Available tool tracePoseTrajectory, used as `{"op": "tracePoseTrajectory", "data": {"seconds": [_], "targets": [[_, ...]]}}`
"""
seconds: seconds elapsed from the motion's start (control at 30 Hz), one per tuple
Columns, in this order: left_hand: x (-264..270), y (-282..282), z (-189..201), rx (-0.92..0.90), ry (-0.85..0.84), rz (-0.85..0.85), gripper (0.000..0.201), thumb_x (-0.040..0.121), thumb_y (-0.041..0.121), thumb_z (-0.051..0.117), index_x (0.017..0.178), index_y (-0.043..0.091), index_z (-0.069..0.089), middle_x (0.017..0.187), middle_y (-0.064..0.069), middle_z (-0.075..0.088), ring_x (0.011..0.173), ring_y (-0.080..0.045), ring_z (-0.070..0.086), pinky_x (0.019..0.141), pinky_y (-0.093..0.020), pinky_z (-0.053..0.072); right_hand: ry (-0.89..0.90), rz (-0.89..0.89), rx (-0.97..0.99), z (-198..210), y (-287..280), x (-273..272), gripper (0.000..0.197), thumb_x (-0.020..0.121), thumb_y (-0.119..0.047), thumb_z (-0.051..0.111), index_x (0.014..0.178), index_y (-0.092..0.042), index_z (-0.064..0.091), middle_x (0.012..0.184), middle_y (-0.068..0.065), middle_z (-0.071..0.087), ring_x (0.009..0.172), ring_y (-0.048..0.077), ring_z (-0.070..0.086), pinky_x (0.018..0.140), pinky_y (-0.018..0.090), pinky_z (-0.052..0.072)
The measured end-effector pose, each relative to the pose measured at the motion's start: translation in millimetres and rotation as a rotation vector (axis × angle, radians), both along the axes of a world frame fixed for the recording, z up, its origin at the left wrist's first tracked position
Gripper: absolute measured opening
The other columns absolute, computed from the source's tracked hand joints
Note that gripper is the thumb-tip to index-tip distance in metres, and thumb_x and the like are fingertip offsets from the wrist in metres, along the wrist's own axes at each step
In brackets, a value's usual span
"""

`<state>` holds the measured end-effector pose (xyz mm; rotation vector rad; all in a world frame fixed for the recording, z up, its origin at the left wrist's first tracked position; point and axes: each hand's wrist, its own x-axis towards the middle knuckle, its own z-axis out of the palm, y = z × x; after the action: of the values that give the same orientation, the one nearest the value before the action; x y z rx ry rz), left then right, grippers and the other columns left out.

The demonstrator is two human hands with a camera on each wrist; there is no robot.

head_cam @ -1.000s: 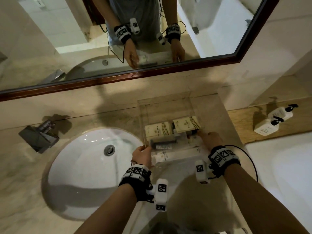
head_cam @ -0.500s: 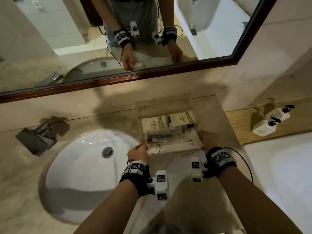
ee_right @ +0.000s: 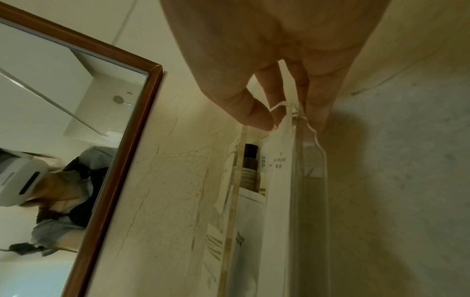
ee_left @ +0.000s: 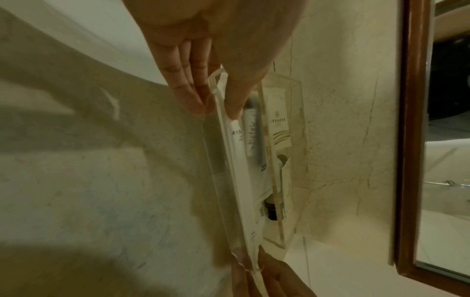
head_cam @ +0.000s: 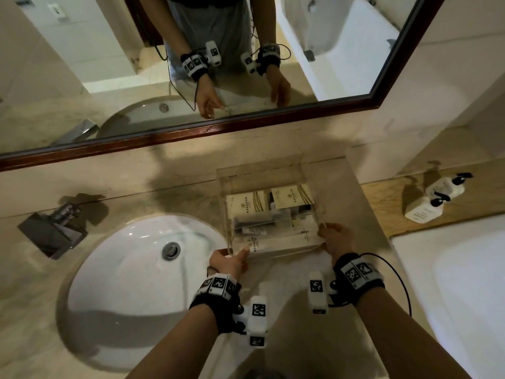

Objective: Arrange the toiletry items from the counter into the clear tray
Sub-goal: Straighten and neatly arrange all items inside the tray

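The clear tray [head_cam: 259, 170] stands on the marble counter against the back wall, right of the sink. In it lie two cream packets [head_cam: 247, 205], white tubes [head_cam: 276, 242] and a dark bottle [ee_left: 272, 209]. My left hand [head_cam: 229, 259] pinches the tray's near left corner, with the thumb inside and the fingers [ee_left: 188, 96] outside the wall. My right hand [head_cam: 337, 239] pinches the near right corner in the same way, as the right wrist view shows for the thumb [ee_right: 257, 114] and the near wall [ee_right: 307, 201]. I cannot tell whether the tray is lifted off the counter.
A white sink [head_cam: 142, 283] with a chrome faucet [head_cam: 54, 231] lies to the left. The framed mirror [head_cam: 191, 77] hangs right behind the tray. Two white pump bottles [head_cam: 434, 198] stand on a wooden ledge at the right, above the bathtub [head_cam: 464, 296].
My right hand has left the items inside the tray and taken hold of the near right corner. The tray has shifted a little away from me, toward the back wall.
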<state>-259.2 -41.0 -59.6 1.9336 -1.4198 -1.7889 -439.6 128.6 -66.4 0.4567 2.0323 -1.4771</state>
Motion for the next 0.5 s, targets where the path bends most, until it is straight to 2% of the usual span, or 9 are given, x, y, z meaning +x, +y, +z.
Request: {"op": "tracePoseTrajectory", "data": {"seconds": [0.03,0.13,0.27,0.33,0.4,0.5], "targets": [[0,0,1,-0.011,-0.010,-0.002,0.059,0.055,0.034,0.089,0.097,0.004,0.060,0.077,-0.017,0.069,0.062,-0.026,0.067,0.068,-0.046,0.061,-0.007,0.001,-0.001,1,1,0,0.010,0.080,-0.010,0.064,0.078,-0.019,0.065,0.084,0.010,0.066,0.086,0.033,0.062,0.084,0.049,0.053],[1,0,5,-0.014,-0.041,-0.016,0.066,0.053,0.041,0.089,0.101,0.006,0.060,0.083,-0.017,0.070,0.068,-0.027,0.068,0.071,-0.046,0.061,-0.046,0.012,-0.030,2,3,1,0.012,0.081,-0.006,0.065,0.089,-0.015,0.066,0.087,0.011,0.066,0.085,0.032,0.063,0.084,0.047,0.054],[3,-2,10,-0.036,-0.104,-0.061,0.054,0.064,0.042,0.084,0.104,0.014,0.060,0.093,-0.011,0.068,0.084,-0.027,0.066,0.080,-0.033,0.056,-0.042,0.038,-0.088,9,3,3,0.028,0.078,0.005,0.066,0.102,-0.009,0.061,0.095,0.013,0.065,0.089,0.031,0.064,0.085,0.045,0.055],[3,-4,15,-0.037,-0.081,-0.074,0.049,0.067,0.042,0.083,0.100,0.015,0.060,0.084,-0.006,0.067,0.075,-0.021,0.065,0.073,-0.028,0.053,-0.009,0.032,-0.077,10,2,4,0.036,0.076,0.007,0.069,0.107,-0.008,0.059,0.095,0.011,0.063,0.089,0.029,0.063,0.085,0.043,0.055],[0,-7,14,0.005,-0.052,-0.050,0.047,0.068,0.039,0.084,0.095,0.007,0.063,0.074,-0.004,0.070,0.066,-0.017,0.067,0.065,-0.025,0.053,0.021,0.018,-0.063,9,-1,2,0.038,0.074,0.006,0.072,0.106,-0.009,0.059,0.096,0.011,0.064,0.089,0.028,0.063,0.086,0.043,0.055],[-6,-13,14,0.137,-0.009,0.014,0.040,0.070,0.029,0.084,0.091,-0.001,0.069,0.074,-0.013,0.074,0.069,-0.024,0.072,0.073,-0.033,0.060,0.036,-0.009,-0.070,9,-6,0,0.037,0.073,0.003,0.074,0.104,-0.011,0.059,0.099,0.013,0.066,0.091,0.030,0.065,0.086,0.045,0.056]]}}
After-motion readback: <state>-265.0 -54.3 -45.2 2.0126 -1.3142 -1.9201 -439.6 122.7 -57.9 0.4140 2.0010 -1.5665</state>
